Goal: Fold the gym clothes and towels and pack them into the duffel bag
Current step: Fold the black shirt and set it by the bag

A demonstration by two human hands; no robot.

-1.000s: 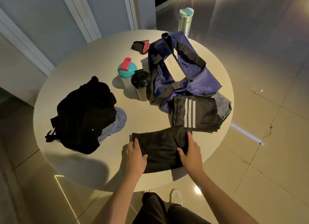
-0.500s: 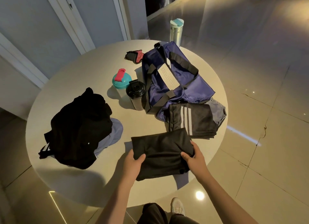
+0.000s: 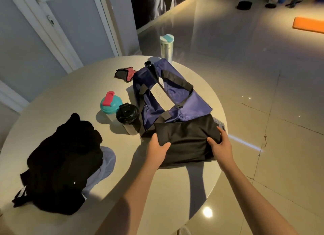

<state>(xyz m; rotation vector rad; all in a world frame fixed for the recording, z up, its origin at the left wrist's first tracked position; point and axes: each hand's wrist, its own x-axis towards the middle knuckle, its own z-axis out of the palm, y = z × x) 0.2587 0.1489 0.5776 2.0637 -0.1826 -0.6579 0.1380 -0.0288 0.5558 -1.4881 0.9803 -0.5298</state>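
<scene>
While the left hand and right hand are gripping the folded black fabric garment by its ends, just before the navy nylon duffel bag, the person is seemingly packing; next, lifting it into the bag's opening.

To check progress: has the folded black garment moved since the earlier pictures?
Yes. The folded black garment went from the near edge of the table farther and right, against the duffel bag.

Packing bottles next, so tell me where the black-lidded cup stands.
In the head view, the black-lidded cup stands on the table, between the teal shaker on its left and the navy duffel bag on its right.
</scene>
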